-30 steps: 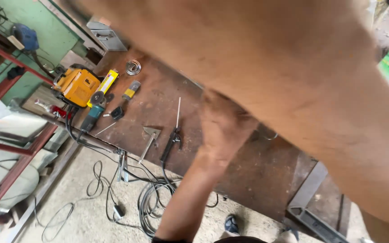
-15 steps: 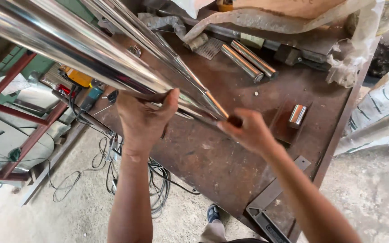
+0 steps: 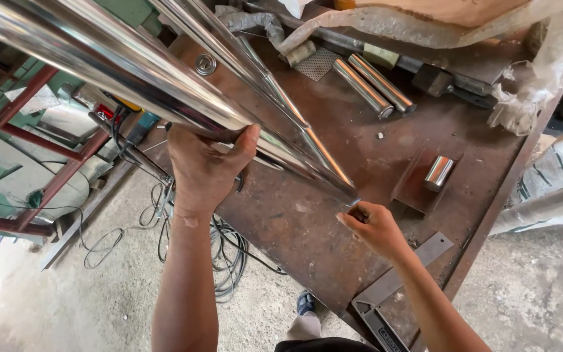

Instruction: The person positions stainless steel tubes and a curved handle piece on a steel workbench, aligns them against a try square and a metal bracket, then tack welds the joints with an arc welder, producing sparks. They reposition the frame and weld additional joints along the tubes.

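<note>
Long shiny steel tubes (image 3: 131, 72) run from the upper left down to the middle, above a rusty brown steel table (image 3: 307, 228). My left hand (image 3: 206, 166) is wrapped around the tubes from below, thumb on the right side. My right hand (image 3: 373, 225) pinches the lower end (image 3: 353, 199) of the thinner tube just above the table.
Two short steel tube pieces (image 3: 373, 85) lie at the table's back, a stubby one (image 3: 438, 173) on a flat plate. Plastic sheeting (image 3: 529, 72) hangs at the back right. Cables (image 3: 223, 254) lie on the concrete floor; red frames (image 3: 40, 143) stand left. A steel angle (image 3: 392, 293) sits at the front corner.
The tubes and both hands have shifted slightly lower and right over the table. My right hand has moved down to the tube's end.
</note>
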